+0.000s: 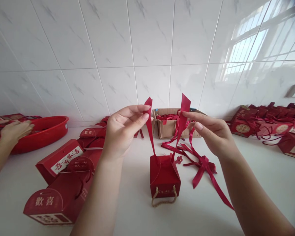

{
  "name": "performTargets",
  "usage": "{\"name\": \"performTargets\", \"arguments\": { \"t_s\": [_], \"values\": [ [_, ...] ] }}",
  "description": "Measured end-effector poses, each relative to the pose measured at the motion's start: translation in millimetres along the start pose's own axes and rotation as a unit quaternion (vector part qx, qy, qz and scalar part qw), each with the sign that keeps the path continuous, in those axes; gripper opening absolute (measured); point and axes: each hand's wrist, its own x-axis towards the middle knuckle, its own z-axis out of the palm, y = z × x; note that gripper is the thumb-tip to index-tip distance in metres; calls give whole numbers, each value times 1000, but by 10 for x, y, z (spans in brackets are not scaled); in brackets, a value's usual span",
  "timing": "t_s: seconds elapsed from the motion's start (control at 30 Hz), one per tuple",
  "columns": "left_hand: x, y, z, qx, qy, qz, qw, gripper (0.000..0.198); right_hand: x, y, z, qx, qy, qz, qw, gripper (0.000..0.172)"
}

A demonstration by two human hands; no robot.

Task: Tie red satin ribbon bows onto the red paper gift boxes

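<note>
A small red gift box (164,177) with a rope handle stands on the white table (260,173) in front of me. A red ribbon (150,131) runs up from its top in two ends. My left hand (124,129) pinches the left end between thumb and fingers. My right hand (211,131) pinches the right end (183,121) a little higher. Both ends are pulled up and apart above the box.
Flat red boxes (61,183) lie at the left. Loose red ribbons (201,164) lie right of the box, before a cardboard carton (167,126). Finished red boxes (267,126) line the right wall. Another person's hand (14,131) reaches at a red basin (45,131).
</note>
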Motion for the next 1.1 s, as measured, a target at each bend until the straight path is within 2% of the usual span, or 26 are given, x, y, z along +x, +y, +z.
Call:
{"name": "performTargets", "arguments": {
  "t_s": [0.17, 0.4, 0.53, 0.8, 0.93, 1.1],
  "values": [
    [8, 14, 26, -29, 8, -12, 999, 24, -6, 14, 16, 5, 0, 12, 1000, 27],
    [46, -25, 40, -71, -8, -2, 997, 18, 4, 12, 15, 9, 0, 7, 1000, 26],
    [44, -47, 62, -89, 6, -15, 996, 19, 3, -1, 16, 14, -4, 14, 1000, 26],
    [28, -50, 95, -49, 80, -35, 995, 18, -11, 10, 27, 11, -3, 7, 1000, 28],
    [29, -54, 72, -12, 92, -33, 995, 20, -10, 15, 23, -1, 10, -4, 1000, 29],
    [15, -36, 73, 9, 77, -26, 997, 18, -8, -23, 20, -8, 29, -23, 999, 28]
  ]
}}
